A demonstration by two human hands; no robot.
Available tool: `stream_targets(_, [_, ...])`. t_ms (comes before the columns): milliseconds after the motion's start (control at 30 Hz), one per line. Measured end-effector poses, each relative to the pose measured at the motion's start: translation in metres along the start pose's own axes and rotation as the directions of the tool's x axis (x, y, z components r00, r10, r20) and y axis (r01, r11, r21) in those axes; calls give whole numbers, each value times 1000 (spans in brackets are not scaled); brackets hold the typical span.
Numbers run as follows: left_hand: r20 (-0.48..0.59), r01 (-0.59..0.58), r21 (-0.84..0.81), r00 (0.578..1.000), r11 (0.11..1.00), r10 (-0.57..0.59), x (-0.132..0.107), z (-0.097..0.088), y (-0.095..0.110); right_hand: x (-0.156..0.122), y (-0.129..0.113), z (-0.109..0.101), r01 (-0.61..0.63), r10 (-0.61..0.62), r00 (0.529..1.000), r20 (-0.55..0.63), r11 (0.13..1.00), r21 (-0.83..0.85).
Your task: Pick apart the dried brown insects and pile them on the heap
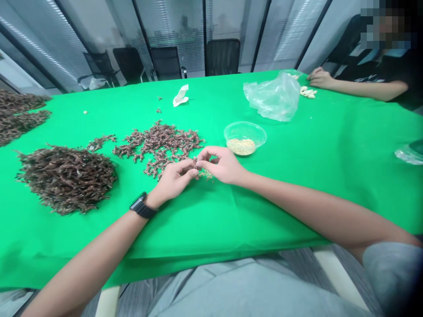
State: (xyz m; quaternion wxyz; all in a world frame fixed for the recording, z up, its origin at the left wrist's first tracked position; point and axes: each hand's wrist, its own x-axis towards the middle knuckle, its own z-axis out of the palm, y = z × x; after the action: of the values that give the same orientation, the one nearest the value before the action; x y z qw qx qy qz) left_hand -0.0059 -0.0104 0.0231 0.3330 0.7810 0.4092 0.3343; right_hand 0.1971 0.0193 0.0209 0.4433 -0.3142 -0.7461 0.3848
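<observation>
both hands meet low over the green cloth [198,229]. the left hand [172,180], with a black watch [142,206] on its wrist, and the right hand [222,165] are each curled in a light pinch, not clenched. their fingertips close on a small brown sprig [195,162], which is mostly hidden between them, so it is hard to tell exactly which fingers grip it. pale seeds [205,175] lie scattered on the cloth just below the fingertips. a clear bowl [244,132] sits just beyond the right hand, with a layer of similar seeds in it. to the left lie a loose spread of sprigs [160,145] and a dense heap of sprigs [66,179]. for work this fine, a firm fingertip pinch held low over the cloth looks best, since any loose seeds have less far to fall and are less likely to scatter. farther off, a co-worker's hand [319,78] rests near a plastic bag [274,97] and some pale nuts [308,91].
</observation>
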Motion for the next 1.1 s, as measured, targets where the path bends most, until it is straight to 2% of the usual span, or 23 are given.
stream_targets(167, [32, 7, -88, 999, 996, -4, 0, 1, -4, -3, -2, -1, 162, -163, 987, 7, 970, -182])
stream_targets(333, [17, 7, -72, 1000, 997, -6, 1, 1, -8, -4, -2, -1, 202, -203, 979, 20, 952, -230])
stream_targets(433, [-1, -7, 5, 1000, 1000, 7, 1, 0, -8, -4, -2, 0, 182, -181, 983, 22, 960, -214])
stream_targets(567, [-42, -75, 249, 995, 966, 88, 1, -1, -8, -4, -3, 2, 52, -52, 999, 1, 993, -109])
stream_targets(667, [-24, -126, 400, 989, 908, 148, 0, -2, -9, -2, -4, 4, -161, 158, 986, 46, 984, 73])
stream_targets(767, [2, -174, 480, 980, 860, 197, -1, -3, -10, 1, -6, 3, -443, 403, 895, 190, 851, 283])
stream_targets(833, [-9, -164, 471, 982, 867, 190, -1, -3, -10, 3, -6, 1, -534, 466, 845, 261, 765, 362])
stream_targets(867, [-23, -143, 451, 985, 881, 172, -1, -3, -10, 4, -5, 0, -542, 470, 840, 272, 753, 373])
stream_targets(900, [-41, -118, 426, 988, 897, 149, 0, -3, -10, 4, -4, 0, -525, 458, 850, 259, 769, 365])
stream_targets(967, [-77, -75, 369, 991, 926, 111, 1, -2, -9, 5, -1, -1, -403, 372, 914, 162, 872, 277])
stream_targets(1033, [-94, -53, 315, 992, 948, 87, 2, -2, -8, 4, 1, -2, -197, 194, 980, 36, 975, 99])
stream_targets(1100, [-97, -43, 269, 993, 962, 72, 2, -3, -8, 2, 3, -2, -2, -1, 1000, -26, 996, -95])
